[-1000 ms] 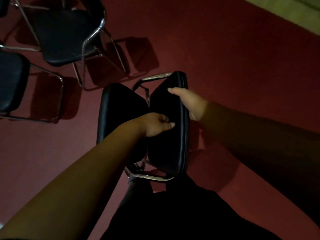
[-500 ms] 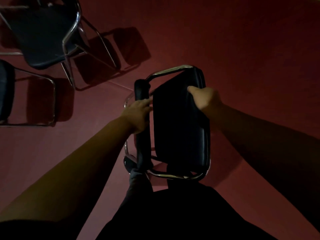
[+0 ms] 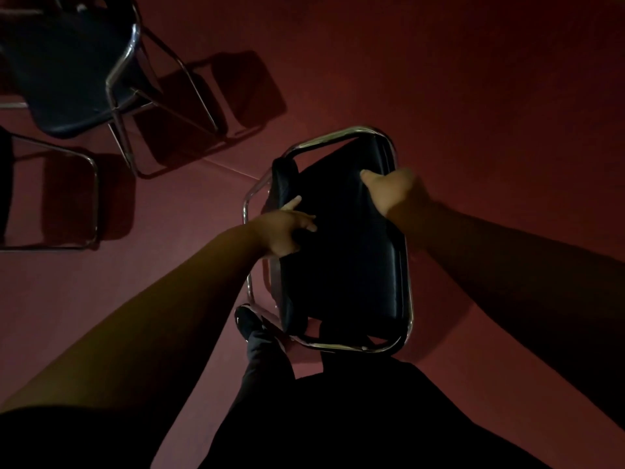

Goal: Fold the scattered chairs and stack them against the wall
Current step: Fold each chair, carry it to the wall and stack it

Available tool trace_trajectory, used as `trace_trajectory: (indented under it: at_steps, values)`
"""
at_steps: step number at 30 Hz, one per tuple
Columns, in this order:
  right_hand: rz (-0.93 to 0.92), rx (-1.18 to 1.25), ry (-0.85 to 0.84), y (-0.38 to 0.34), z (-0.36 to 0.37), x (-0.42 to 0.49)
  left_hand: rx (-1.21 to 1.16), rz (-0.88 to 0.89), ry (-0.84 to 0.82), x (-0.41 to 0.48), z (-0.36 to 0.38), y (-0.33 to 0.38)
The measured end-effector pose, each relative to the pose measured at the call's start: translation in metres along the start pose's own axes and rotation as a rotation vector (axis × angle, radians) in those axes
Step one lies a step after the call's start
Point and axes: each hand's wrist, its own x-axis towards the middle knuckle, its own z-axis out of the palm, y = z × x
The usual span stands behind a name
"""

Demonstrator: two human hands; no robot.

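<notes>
The chair (image 3: 341,258) is gripped by the right hand (image 3: 394,192) and, at 9 o'clock, the left hand (image 3: 285,231), where fingers (image 3: 308,225) may be pinched.

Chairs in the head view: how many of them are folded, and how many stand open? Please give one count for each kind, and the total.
1 folded chair, gripped by the left hand and the right hand
2 open chairs: one at the upper left, one cut off by the left edge
Total: 3 chairs
</notes>
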Motion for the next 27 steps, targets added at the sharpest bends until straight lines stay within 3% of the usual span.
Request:
trace_trajectory:
  at_steps: [7, 13, 18, 27]
  values:
    - [-0.063, -0.151, 0.016, -0.036, 0.0, 0.01, -0.243, -0.076, 0.109, 0.023, 0.005, 0.021]
    - [-0.068, -0.181, 0.05, -0.076, 0.008, 0.021, -0.291, -0.095, 0.206, 0.027, -0.011, 0.031]
    - [-0.082, -0.218, 0.007, -0.124, 0.021, 0.025, -0.18, -0.232, 0.245, 0.009, -0.062, 0.028]
    - [-0.39, -0.452, -0.123, -0.197, 0.064, 0.021, -0.074, -0.433, 0.643, -0.042, -0.161, 0.012]
